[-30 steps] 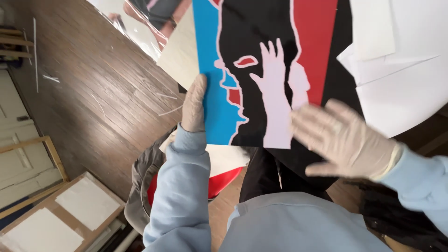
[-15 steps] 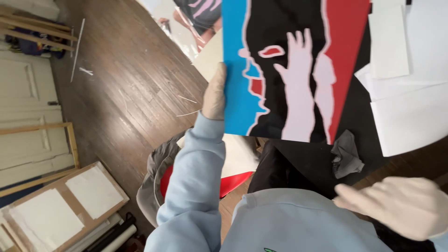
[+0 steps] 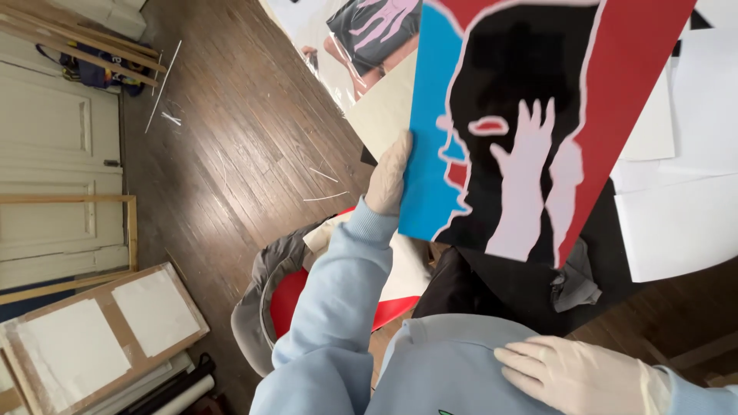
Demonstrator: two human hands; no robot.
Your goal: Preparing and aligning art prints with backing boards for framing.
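The head camera looks steeply down. In the upper middle of the frame the left hand [image 3: 388, 175], in a pale thin glove, grips the left edge of a large flat painted panel [image 3: 530, 131] showing a black head in profile with a pale pink hand raised to its face, a bright blue band on its left and red bands on its right. The fingers are closed round the panel's edge and carry it tilted above the floor. The light blue sleeve [image 3: 338, 300] runs from that hand down to the lower middle.

At the lower right the right hand [image 3: 573, 376], also gloved, lies flat with fingers together on the front of the light blue sweatshirt [image 3: 453, 369]; it holds nothing and is well apart from the panel.

Beneath the panel, at the right, white paper sheets [image 3: 680, 223] lie on a black surface [image 3: 523, 284], with a crumpled grey cloth [image 3: 576, 280] beside them. Below the left arm sits a round red seat with a grey cover [image 3: 265, 307]. Dark wooden floorboards [image 3: 231, 154] fill the upper left. A stretched canvas seen from its back [image 3: 92, 338] lies at the lower left, and a cream panelled door [image 3: 54, 154] fills the left edge.
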